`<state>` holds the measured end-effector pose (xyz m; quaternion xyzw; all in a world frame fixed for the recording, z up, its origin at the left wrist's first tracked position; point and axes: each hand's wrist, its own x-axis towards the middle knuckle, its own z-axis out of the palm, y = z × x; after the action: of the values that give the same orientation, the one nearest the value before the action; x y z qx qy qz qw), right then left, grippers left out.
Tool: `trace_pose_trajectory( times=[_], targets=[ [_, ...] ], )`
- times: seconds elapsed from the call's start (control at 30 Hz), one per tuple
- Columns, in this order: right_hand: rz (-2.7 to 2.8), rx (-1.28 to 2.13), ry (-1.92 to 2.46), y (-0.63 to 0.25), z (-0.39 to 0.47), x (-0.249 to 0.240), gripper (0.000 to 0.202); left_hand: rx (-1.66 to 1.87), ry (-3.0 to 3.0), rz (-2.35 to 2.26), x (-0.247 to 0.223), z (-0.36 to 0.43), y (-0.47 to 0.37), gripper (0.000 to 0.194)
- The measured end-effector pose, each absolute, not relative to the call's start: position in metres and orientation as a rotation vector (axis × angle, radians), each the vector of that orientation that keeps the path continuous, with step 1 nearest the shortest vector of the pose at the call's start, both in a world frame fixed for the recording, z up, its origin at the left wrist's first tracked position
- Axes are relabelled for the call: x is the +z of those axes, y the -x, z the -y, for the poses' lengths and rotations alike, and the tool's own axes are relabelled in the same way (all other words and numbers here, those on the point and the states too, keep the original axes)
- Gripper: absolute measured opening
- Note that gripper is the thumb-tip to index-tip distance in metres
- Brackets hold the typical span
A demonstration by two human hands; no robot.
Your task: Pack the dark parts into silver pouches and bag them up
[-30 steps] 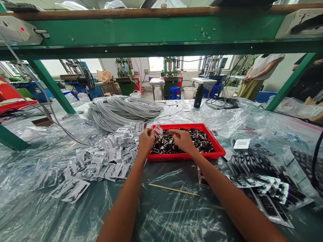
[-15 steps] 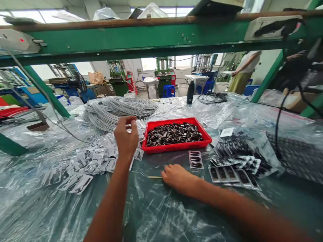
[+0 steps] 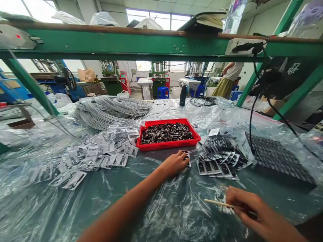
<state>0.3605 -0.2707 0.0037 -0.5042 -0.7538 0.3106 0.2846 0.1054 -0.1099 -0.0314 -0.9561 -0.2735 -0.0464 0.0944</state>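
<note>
The right hand has its grip closed around a thin stick, over the tabletop. The left hand is on a little card in front of the red tray, but I can't tell if its grip pinches it. The tray holds lots of small dark bits, between silver packs on the left and dark packs on the right.

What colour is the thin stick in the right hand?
The stick is pale yellow, seen best in the head view.
</note>
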Motion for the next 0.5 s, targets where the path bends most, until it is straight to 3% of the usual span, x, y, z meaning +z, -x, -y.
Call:
trace_pose_trajectory(
  times=[0.17,0.33,0.43,0.5],
  targets=[
    [1.857,0.846,1.349,-0.355,0.259,0.001,0.021,-0.042,2.817,0.871,-0.029,0.138,-0.058,0.021],
    [1.974,0.916,1.257,-0.327,0.237,0.008,0.027,-0.442,2.787,1.332,-0.050,0.176,-0.015,0.017],
    [1.981,0.963,1.174,-0.310,0.227,0.009,0.029,-0.570,2.761,1.362,-0.054,0.192,-0.006,0.015],
    [1.977,0.973,1.152,-0.301,0.225,0.009,0.030,-0.492,2.848,1.241,-0.048,0.200,-0.006,0.041]
  ],
)
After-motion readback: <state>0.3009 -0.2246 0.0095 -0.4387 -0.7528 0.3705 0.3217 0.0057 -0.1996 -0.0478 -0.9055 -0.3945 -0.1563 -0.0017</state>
